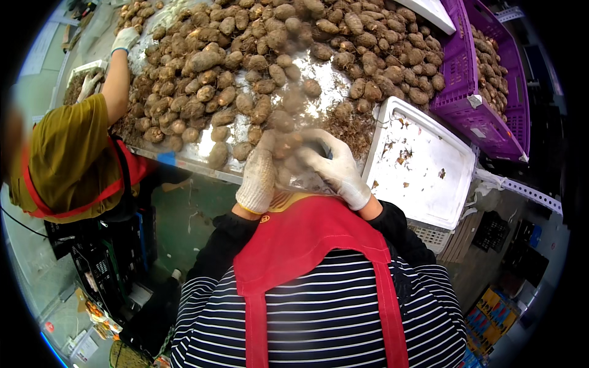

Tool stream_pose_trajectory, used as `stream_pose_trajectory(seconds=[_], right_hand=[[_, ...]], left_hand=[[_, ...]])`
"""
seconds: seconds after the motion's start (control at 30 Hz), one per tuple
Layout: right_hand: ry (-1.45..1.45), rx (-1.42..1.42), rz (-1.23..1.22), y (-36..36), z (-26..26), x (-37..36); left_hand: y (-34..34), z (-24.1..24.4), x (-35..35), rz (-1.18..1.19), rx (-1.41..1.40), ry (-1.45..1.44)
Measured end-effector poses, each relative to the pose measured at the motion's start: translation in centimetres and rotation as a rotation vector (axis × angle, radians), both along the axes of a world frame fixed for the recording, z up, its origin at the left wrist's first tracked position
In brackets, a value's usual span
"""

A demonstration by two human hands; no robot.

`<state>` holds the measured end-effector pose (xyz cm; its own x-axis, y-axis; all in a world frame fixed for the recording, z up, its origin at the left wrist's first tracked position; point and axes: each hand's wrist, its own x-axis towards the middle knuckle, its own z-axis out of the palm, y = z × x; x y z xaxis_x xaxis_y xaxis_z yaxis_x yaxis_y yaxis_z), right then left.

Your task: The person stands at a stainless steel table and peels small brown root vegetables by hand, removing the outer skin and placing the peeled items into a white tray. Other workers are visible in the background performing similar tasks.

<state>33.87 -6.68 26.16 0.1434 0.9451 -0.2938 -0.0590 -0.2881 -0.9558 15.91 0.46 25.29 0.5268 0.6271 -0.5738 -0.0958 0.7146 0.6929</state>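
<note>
Both of my hands wear white knit work gloves and meet at the table's front edge, close to my red apron. My left hand [258, 177] is raised with its fingers around the left side of a brown taro corm [286, 143], which looks blurred. From the right, my right hand [336, 168] reaches to the same spot, thumb and fingers curved; whether it grips the corm I cannot tell, as a smudge blurs this area. A large heap of small taro corms [207, 60] covers the table beyond, with torn root fibres [352, 129] lying right of my hands.
A white foam tray [418, 161] with brown scraps lies at the right. Behind it stands a purple plastic crate [460, 92] holding corms. At the left a co-worker [78, 152] in gloves reaches over the heap, beside a small white foam box [87, 65].
</note>
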Motion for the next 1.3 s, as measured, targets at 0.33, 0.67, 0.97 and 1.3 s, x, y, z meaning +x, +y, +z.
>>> stream_pose_trajectory(seconds=[0.33,0.67,0.97,1.3], right_hand=[[-0.281,0.130,0.023,0.0,-1.2,0.3],[0.113,0.020,-0.080,-0.5,1.3,2.1],[-0.102,0.063,0.001,-0.6,1.7,1.6],[-0.285,0.104,0.016,-0.7,1.7,0.4]], left_hand=[[-0.1,0.8,0.5,0.049,-0.038,0.003],[0.9,0.1,-0.3,-0.122,0.551,0.097],[0.0,0.2,-0.5,-0.081,0.429,-0.025],[0.3,-0.5,0.2,-0.224,1.054,0.295]])
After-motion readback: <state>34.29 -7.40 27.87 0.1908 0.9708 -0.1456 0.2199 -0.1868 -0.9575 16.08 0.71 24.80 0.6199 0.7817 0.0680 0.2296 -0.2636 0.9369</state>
